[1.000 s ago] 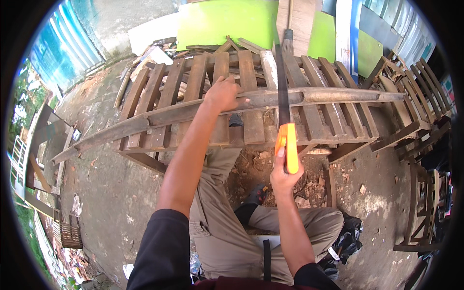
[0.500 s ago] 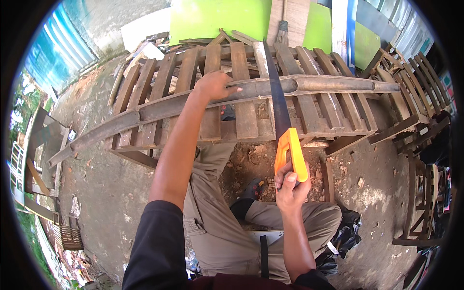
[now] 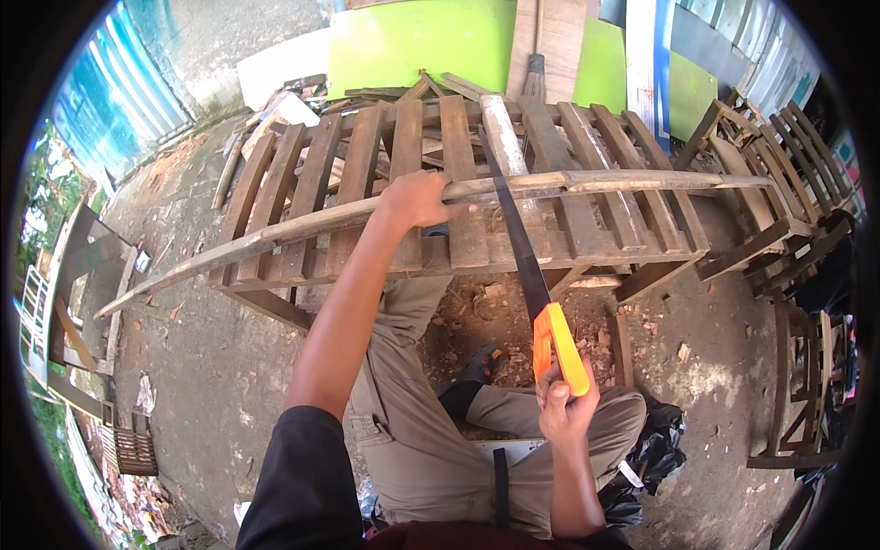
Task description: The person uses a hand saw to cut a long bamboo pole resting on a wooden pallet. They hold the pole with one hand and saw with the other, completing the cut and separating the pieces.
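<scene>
Left hand [image 3: 415, 199] curled, farther forward; right hand [image 3: 567, 409] clenched.

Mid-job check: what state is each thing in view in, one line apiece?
Left hand, closed over the bamboo strip.
Right hand, closed around the orange handle.
Saw, slanted, blade crossing the bamboo strip.
Bamboo strip, not severed where it shows.
Slatted table, standing, under the strip.
Broom, upright, bristles down.
Black plastic bag, crumpled, on the ground.
</scene>
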`<state>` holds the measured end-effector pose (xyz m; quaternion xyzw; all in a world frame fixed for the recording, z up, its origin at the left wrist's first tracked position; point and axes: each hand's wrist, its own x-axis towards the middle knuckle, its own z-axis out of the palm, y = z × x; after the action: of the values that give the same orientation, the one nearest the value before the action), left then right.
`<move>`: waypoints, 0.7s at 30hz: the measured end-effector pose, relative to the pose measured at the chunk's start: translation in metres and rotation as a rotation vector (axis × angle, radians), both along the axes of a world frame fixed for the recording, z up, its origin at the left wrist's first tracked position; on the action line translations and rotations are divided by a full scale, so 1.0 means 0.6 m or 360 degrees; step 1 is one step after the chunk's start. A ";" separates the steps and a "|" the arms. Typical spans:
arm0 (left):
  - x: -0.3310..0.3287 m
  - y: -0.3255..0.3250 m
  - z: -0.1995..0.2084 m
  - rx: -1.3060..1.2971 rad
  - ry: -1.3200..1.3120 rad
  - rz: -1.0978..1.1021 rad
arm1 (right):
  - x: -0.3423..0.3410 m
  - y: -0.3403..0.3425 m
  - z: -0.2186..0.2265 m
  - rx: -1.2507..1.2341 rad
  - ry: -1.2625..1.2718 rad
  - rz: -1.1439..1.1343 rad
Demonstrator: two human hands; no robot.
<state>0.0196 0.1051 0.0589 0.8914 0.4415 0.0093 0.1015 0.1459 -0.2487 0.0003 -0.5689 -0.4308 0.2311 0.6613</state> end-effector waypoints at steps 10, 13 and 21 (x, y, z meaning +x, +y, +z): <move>-0.003 -0.029 -0.006 0.0010 0.0005 -0.0072 | -0.020 -0.060 -0.024 -0.0154 -0.0026 -0.0068; -0.005 -0.023 -0.003 -0.0061 0.0007 -0.0092 | -0.019 -0.059 -0.018 -0.0249 -0.0014 -0.0122; 0.000 -0.024 -0.015 0.0027 0.0042 -0.0092 | -0.006 0.096 0.068 -0.0332 0.0026 -0.0228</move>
<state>0.0197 0.0910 0.0500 0.9048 0.4167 -0.0016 0.0882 0.1422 -0.1909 0.0410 -0.6620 -0.3574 0.2313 0.6169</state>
